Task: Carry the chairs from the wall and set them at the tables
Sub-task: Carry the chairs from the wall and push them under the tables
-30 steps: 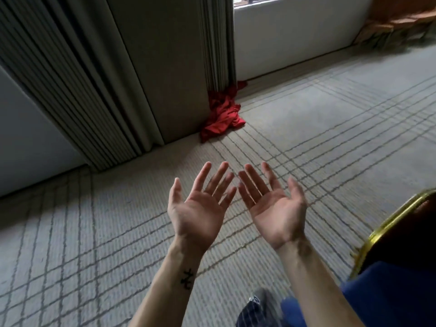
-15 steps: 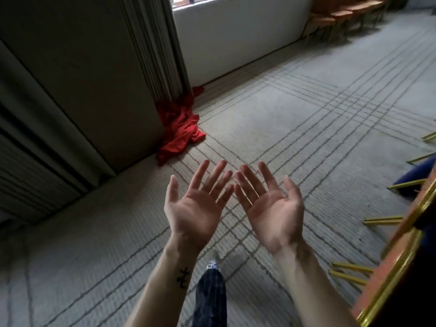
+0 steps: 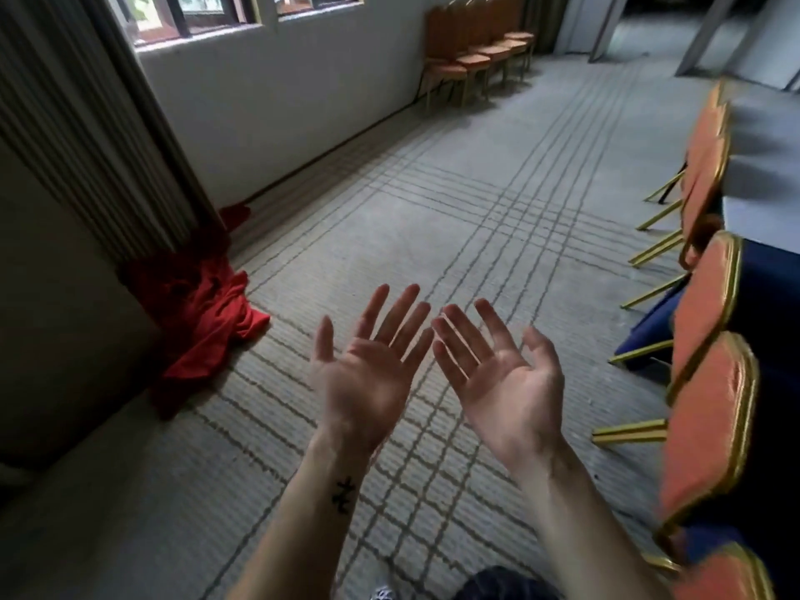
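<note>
Now our hands [image 3: 437, 374] are open, palms up, holding nothing; walking to the wall chairs [image 3: 476, 58], we could trip on the red cloth [image 3: 208, 322].

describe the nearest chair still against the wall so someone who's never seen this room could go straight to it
Start at the white wall under the windows and follow it to its far end, where a row of chairs by the wall stands with backs to it. The nearest chair is the first one you reach, at the row's window end. Only it has bare wall on one side; the others sit between chairs or further along.
</note>
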The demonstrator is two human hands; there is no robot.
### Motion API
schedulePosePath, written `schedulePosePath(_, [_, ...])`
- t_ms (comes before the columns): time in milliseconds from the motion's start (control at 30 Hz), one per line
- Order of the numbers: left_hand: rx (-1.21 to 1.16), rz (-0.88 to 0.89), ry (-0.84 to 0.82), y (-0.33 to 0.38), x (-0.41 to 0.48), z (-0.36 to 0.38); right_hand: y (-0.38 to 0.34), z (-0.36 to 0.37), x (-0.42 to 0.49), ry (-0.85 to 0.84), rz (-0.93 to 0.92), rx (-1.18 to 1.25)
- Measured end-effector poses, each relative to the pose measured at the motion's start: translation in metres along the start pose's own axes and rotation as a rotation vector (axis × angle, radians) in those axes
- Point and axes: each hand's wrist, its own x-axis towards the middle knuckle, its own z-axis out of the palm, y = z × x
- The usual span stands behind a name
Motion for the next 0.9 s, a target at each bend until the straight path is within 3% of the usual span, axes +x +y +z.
schedulePosePath(433, [0.106, -0.055, -0.021, -0.019, 0.291, 0.069, -0.118, 0.002, 0.284, 0.064, -0.024, 0.093])
schedulePosePath(600, [0.088, -0.032, -0.109, -0.016, 0.404, 0.128, -0.179, 0.029, 0.392, 0.006, 0.007, 0.105])
schedulePosePath(900, [0.04, -0.036, -0.076, -0.004, 0.579, 0.156, -0.239, 0.041, 0.567, 0.056, 0.033, 0.092])
